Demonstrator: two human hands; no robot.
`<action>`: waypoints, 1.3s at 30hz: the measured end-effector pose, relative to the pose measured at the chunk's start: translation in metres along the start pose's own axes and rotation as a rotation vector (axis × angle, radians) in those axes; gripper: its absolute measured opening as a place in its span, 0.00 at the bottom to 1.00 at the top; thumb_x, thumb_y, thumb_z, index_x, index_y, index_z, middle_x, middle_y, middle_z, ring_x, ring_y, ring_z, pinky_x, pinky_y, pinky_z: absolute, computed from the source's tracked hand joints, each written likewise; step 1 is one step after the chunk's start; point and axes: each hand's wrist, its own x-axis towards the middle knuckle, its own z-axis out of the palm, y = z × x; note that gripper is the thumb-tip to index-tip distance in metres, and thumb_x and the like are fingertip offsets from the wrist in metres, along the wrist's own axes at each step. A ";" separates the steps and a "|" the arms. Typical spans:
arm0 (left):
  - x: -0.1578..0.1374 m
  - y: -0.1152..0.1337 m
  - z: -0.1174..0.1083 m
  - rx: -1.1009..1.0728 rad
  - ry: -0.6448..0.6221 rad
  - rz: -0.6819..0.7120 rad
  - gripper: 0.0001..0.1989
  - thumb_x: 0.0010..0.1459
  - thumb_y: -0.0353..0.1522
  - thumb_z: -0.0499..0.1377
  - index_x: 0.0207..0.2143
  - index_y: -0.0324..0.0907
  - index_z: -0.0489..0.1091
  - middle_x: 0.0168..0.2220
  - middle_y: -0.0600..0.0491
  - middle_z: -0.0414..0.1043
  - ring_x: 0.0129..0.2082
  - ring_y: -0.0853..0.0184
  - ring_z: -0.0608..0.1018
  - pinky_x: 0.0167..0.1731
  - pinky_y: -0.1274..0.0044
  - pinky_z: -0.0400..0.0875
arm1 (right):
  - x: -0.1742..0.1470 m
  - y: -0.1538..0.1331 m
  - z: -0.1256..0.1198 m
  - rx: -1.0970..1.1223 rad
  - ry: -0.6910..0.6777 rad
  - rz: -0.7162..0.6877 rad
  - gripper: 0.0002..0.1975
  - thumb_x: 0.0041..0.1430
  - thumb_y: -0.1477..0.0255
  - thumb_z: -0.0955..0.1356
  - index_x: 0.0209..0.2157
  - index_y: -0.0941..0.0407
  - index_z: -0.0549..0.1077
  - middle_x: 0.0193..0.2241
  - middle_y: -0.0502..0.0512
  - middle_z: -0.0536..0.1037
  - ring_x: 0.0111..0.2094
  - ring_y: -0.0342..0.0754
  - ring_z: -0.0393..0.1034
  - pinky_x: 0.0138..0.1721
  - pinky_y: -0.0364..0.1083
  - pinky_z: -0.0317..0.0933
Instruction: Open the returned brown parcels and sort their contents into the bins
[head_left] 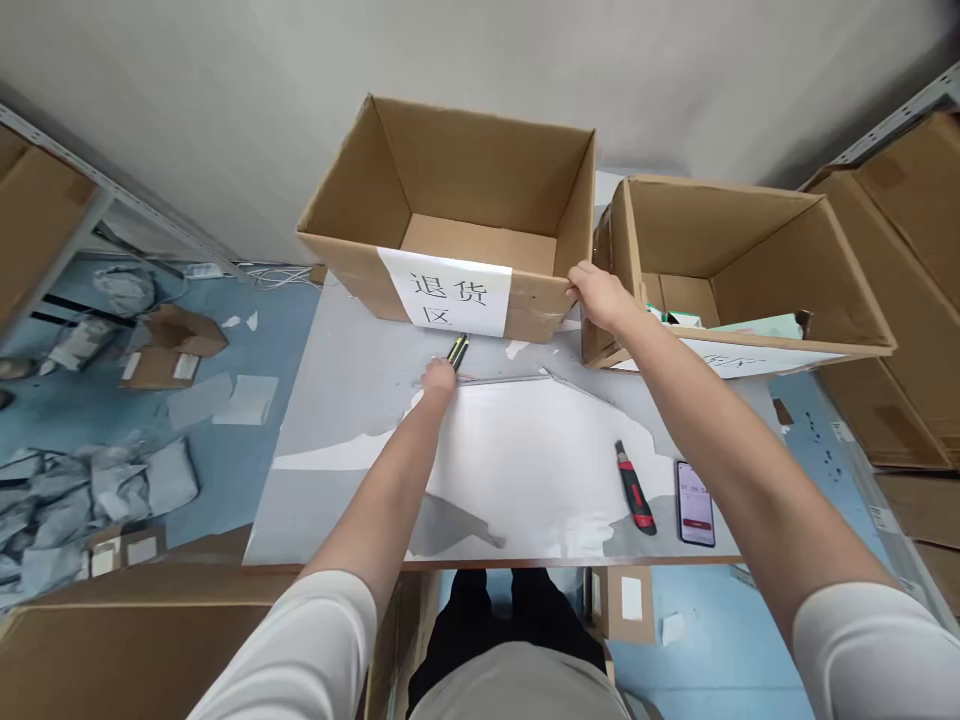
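Note:
My left hand is closed around a slim black-and-yellow tool that looks like a utility knife, low over the table in front of a cardboard box. This open-topped cardboard box has a white paper label with black characters on its front, and nothing shows inside. At its front right corner, my right hand grips the cardboard edge, fingers partly hidden. A red-and-black utility knife lies on the table, apart from both hands.
A second open box to the right contains a few items. A phone with a lit screen lies near the front edge of the table. Grey bags and small cartons litter the floor at left; large cartons stack up at right.

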 end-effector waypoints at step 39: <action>-0.169 -0.158 -0.033 -0.510 0.500 -0.211 0.28 0.60 0.40 0.52 0.59 0.35 0.59 0.60 0.40 0.63 0.62 0.59 0.65 0.61 0.70 0.59 | -0.204 -0.107 0.055 0.557 0.436 0.219 0.30 0.60 0.62 0.61 0.64 0.46 0.54 0.54 0.66 0.68 0.46 0.60 0.72 0.38 0.60 0.72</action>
